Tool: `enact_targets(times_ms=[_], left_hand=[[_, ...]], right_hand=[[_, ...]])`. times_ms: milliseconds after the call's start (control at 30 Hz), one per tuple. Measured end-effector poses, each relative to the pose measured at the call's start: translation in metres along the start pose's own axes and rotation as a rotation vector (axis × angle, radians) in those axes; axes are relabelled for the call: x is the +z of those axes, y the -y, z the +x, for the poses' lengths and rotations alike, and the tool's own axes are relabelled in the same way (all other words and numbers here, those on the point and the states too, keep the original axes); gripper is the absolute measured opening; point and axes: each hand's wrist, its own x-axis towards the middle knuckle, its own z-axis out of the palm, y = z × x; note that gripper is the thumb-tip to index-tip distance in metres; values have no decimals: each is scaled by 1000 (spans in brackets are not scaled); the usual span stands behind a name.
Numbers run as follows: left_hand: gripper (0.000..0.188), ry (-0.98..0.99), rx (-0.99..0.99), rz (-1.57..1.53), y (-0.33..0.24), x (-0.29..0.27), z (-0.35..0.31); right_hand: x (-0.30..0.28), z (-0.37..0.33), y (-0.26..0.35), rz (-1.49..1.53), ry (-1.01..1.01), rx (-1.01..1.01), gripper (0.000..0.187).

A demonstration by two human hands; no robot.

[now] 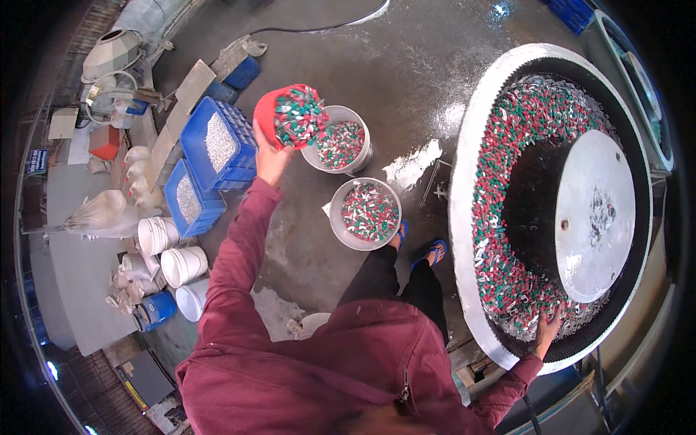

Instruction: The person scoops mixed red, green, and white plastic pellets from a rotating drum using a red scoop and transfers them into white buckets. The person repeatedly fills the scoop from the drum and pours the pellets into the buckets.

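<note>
My left hand [270, 156] grips a red plastic bowl [264, 118] that is tilted toward the right. Heaped in it are small red, green, white and metallic pieces [298, 114]. The bowl's right side overlaps the rim of a white bucket [367, 150] with similar pieces inside. Nearer my feet stands a second bucket [335, 223], also holding mixed pieces. To my right is a large round tumbling machine [467, 217] with a white rim, its channel full of the same mix [500, 261]. My right hand [549, 332] reaches over its near rim, fingers apart and touching the pieces.
Blue crates [190, 145] with white granules stand at left, near several white buckets [183, 266] and plastic sacks [105, 215]. A black hose [312, 30] crosses the wet floor [406, 80]. Another round machine [616, 51] is at far right.
</note>
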Motion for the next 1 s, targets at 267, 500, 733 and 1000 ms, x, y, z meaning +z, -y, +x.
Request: enact_targets(times_ms=[267,500,733,1000], left_hand=[[99,-33,65,999,128,66,69],[97,-164,11,829,135,73,79],[92,222,6,-411,-22,59,53],[98,707,948,80,-257,194,-14]], right_hand=[[-53,-54,19,-183,33,288,52],[-65,-62,14,-346,117,301,50],[-31,-54,-36,41,46,184,52],[0,-8,-72,105,-125,180,59]])
